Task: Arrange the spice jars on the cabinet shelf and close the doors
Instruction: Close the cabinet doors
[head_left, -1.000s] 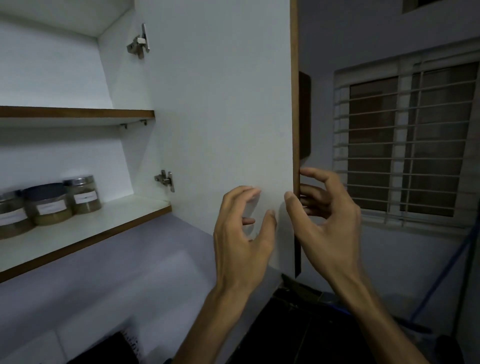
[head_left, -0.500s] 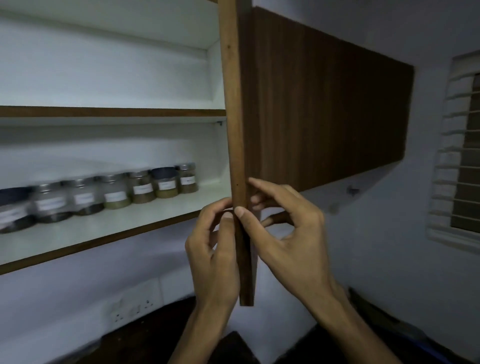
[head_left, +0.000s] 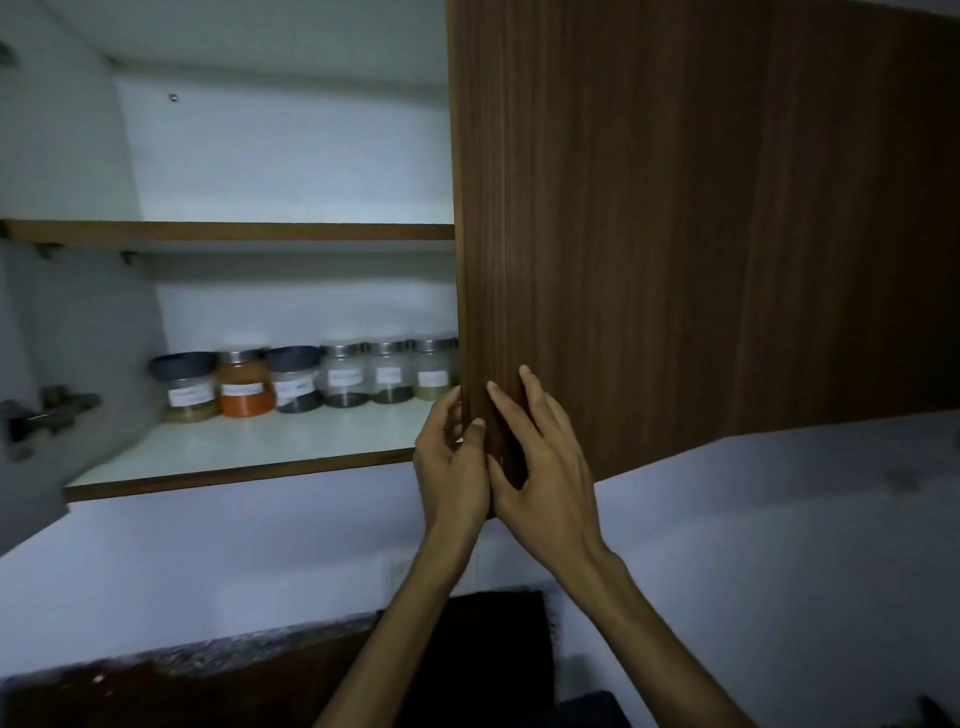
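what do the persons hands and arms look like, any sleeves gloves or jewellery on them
Both the left hand and the right hand are bare: no gloves, and no rings, watch or bracelet show. Both forearms are uncovered as far as the bottom edge of the picture, so no sleeve is in view. The fingers are long and slim, with short nails.

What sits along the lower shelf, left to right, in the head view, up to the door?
Dark-lidded jar → orange jar → second dark-lidded jar → three silver-lidded jars → left hand → brown door edge, right hand.
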